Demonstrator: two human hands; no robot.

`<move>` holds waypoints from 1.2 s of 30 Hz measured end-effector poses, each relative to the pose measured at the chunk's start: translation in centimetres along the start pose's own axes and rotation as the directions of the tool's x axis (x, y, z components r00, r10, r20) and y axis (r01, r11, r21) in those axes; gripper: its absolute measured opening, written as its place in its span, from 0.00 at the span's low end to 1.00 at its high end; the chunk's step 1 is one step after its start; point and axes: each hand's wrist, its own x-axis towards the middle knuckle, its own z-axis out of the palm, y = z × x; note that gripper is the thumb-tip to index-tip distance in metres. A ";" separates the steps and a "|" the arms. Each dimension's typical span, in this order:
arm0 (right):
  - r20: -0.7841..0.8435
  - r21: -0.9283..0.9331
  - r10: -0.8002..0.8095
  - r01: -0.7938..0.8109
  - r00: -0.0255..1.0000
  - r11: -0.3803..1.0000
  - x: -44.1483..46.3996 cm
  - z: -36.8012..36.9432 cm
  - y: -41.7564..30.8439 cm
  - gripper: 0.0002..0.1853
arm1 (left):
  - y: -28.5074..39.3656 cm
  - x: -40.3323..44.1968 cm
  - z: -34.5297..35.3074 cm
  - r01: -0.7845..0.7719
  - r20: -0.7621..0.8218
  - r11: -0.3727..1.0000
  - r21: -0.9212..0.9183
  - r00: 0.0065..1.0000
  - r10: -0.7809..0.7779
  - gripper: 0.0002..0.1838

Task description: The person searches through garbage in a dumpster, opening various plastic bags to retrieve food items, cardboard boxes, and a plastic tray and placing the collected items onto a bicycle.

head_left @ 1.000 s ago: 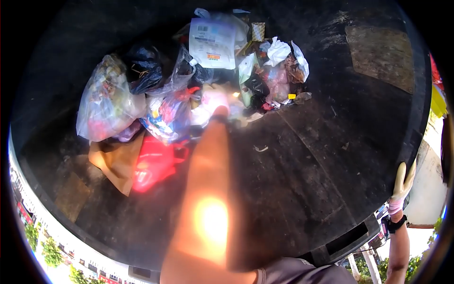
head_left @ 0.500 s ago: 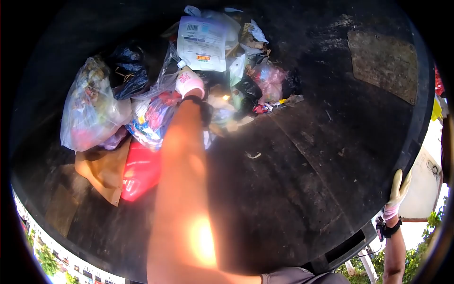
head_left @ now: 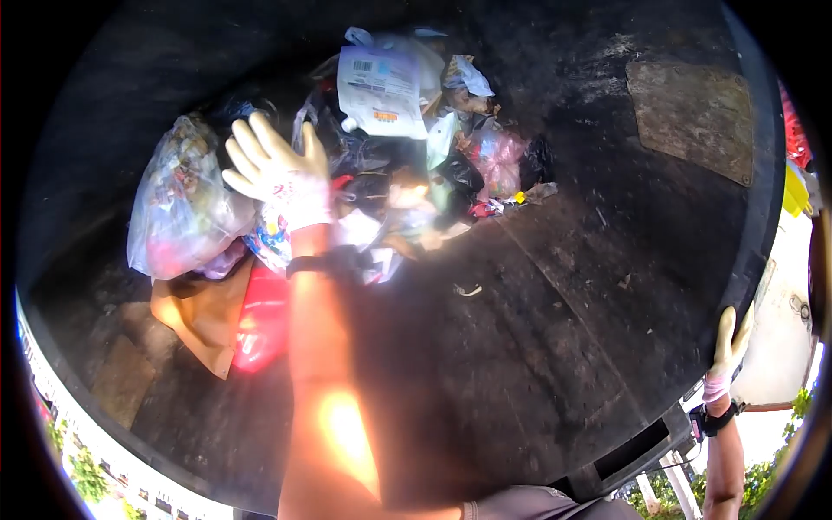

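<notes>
My left hand (head_left: 276, 173), in a white and cream glove, is open with its fingers spread and its back up. It is over the rubbish, between a clear bag of mixed waste (head_left: 184, 208) and a white pouch with a barcode (head_left: 380, 91), and nothing shows in its grip. Under and beside its wrist lie a blue-patterned bag (head_left: 270, 244) and a red bag (head_left: 263, 321). At the far right my right hand (head_left: 730, 351), gloved too, rests with fingers stretched out against the rim of the dark container (head_left: 752, 269), holding nothing visible.
A brown paper bag (head_left: 204, 316) lies at the left of the pile. Pink bags (head_left: 498, 160) and a black bag (head_left: 537, 160) are on its right side. A worn flat panel (head_left: 691, 117) is at the upper right. Outside the rim hang yellow (head_left: 794, 191) and red items.
My left hand has moved left from the middle of the pile, and its fingers now show spread. The red bag first slid left under my forearm. My right hand stays at the rim.
</notes>
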 end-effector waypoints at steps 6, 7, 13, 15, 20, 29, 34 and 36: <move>-0.024 0.252 0.135 -0.124 0.991 0.960 1.4 0.4 -3.6 0.33 | -8.4 -4.1 4.6 -0.045 0.611 0.995 0.092 0.791 -0.021 0.17; -0.026 0.259 0.140 -0.128 0.990 0.957 1.5 0.5 -3.9 0.33 | -7.3 -3.1 3.5 -0.032 0.715 0.995 0.096 0.698 -0.046 0.19; 0.008 0.163 0.180 -0.179 0.984 0.970 1.7 -0.4 -6.5 0.36 | -4.8 -0.7 0.5 0.077 0.885 0.996 0.046 0.460 -0.076 0.20; -0.004 0.228 0.149 -0.144 0.989 0.963 1.9 0.2 -5.9 0.36 | -3.9 0.0 -1.4 0.012 0.926 1.000 0.026 0.376 -0.029 0.19; -0.037 0.336 0.050 -0.034 0.998 0.941 2.2 1.9 -3.8 0.33 | -0.9 0.1 -7.1 0.068 0.917 0.997 -0.021 0.398 -0.008 0.15; -0.082 0.376 0.038 -0.004 0.996 0.927 2.4 1.1 -6.0 0.32 | 4.7 -5.5 -13.6 0.287 0.863 0.881 -0.376 0.455 0.220 0.16; -0.081 0.456 0.004 0.033 0.997 0.889 2.6 0.1 -7.1 0.32 | 9.2 -8.6 -15.2 0.024 0.862 0.872 -0.488 0.168 0.478 0.20; -0.112 0.471 -0.043 0.091 0.993 0.877 2.6 0.3 -7.0 0.32 | 9.2 -9.7 -16.3 0.016 0.842 0.850 -0.526 0.152 0.518 0.19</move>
